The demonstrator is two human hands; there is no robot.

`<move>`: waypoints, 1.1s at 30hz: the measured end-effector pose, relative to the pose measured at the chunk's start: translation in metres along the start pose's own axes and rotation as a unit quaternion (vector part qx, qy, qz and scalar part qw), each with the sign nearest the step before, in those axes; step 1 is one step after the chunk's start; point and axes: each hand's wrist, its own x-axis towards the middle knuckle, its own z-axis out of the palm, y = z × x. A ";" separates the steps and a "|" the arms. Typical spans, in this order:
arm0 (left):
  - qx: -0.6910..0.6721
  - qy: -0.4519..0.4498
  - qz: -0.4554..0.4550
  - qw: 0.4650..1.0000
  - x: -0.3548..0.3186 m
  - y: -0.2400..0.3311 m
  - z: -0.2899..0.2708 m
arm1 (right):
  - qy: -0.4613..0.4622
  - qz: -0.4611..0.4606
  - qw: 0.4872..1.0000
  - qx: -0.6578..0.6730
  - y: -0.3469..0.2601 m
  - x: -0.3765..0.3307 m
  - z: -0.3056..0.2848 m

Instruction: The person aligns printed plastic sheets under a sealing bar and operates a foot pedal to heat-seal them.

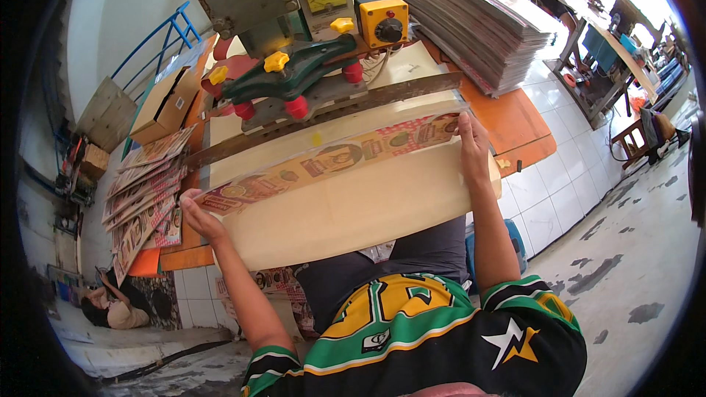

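A long printed plastic strip (332, 162), brown with food pictures and red checks, lies across a cream work surface (353, 209). At its left end my left hand (203, 219) pinches the strip, fingers closed at the edge. My right hand (473, 148) is closed on the strip's right end, thumb up. Both hands keep it stretched between them, slightly higher at the right. Just beyond it runs a long metal bar (412, 92), under the dark green press head (294, 77) of a machine with red feet and yellow knobs. My fingers' undersides are hidden.
A tall stack of flat sheets (471, 26) stands at the back right of the orange table (515, 125). To the left are a loose pile of printed pieces (147, 195) and a cardboard box (163, 106). Other people are at the far right and lower left.
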 end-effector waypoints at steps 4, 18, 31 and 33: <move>-0.012 0.001 -0.013 1.000 -0.001 0.004 0.003 | 0.002 0.002 1.000 -0.004 0.001 0.000 -0.002; -0.001 0.009 0.001 1.000 -0.001 0.005 0.003 | 0.001 0.006 1.000 -0.008 0.001 0.001 -0.001; 0.033 0.008 0.036 0.999 0.001 0.000 -0.003 | 0.004 0.009 1.000 -0.022 0.001 0.000 -0.001; 0.028 0.009 0.033 0.999 0.000 -0.001 -0.002 | 0.003 0.009 1.000 -0.027 0.005 0.001 -0.002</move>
